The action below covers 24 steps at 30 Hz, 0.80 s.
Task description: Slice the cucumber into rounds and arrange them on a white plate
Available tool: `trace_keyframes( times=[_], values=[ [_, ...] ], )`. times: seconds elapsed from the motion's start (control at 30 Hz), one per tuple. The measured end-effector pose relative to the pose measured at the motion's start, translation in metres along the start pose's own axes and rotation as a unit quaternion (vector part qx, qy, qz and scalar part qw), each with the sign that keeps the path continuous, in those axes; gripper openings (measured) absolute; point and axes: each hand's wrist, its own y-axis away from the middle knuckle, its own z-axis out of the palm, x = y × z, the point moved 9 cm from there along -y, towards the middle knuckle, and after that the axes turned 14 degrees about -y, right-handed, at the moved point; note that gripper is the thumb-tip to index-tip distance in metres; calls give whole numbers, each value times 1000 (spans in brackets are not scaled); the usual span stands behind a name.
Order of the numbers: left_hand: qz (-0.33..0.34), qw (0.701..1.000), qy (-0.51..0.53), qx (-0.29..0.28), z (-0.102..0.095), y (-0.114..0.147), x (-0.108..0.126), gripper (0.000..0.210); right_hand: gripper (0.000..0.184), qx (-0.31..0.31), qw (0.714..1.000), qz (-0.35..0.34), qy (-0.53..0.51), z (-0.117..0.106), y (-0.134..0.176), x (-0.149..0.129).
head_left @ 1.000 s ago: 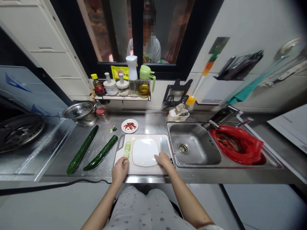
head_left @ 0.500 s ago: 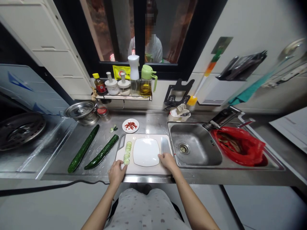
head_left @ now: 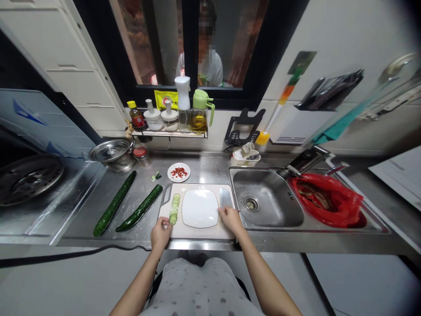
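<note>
A pale cutting board [head_left: 200, 233] lies on the steel counter with a row of overlapping cucumber slices [head_left: 175, 206] along its left side. My left hand [head_left: 160, 235] is at the near end of that row, thumb and fingers closed against the last slice. A white square plate [head_left: 200, 208] sits mid-board. Right of it a knife [head_left: 225, 196] lies flat, its blade pointing away and its handle hidden. My right hand [head_left: 232, 219] is over the handle area, fingers curled together beside the plate's edge; what they grip is hidden.
Two whole cucumbers [head_left: 115, 204] lie left of the board. A small plate of chopped red pieces [head_left: 179, 172] stands behind it. To the right are the sink [head_left: 268, 197] and a red plastic bag [head_left: 329, 202]. Seasoning bottles stand on a shelf [head_left: 169, 134]. Someone appears in the window [head_left: 213, 66].
My left hand has shifted slightly right and away from me, against the near slices, which sit a little differently. My right fingertips have moved slightly off the plate's edge.
</note>
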Motion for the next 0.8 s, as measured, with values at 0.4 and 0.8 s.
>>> trace_keyframes(
  times=[0.4, 0.8],
  values=[
    [-25, 947, 318, -35, -10, -11, 22, 50, 30, 5, 996, -84, 5, -5, 10, -48],
    [-33, 999, 2, -2, -10, -11, 7, 25, 27, -51, 991, -126, 19, 22, 18, -80]
  ],
)
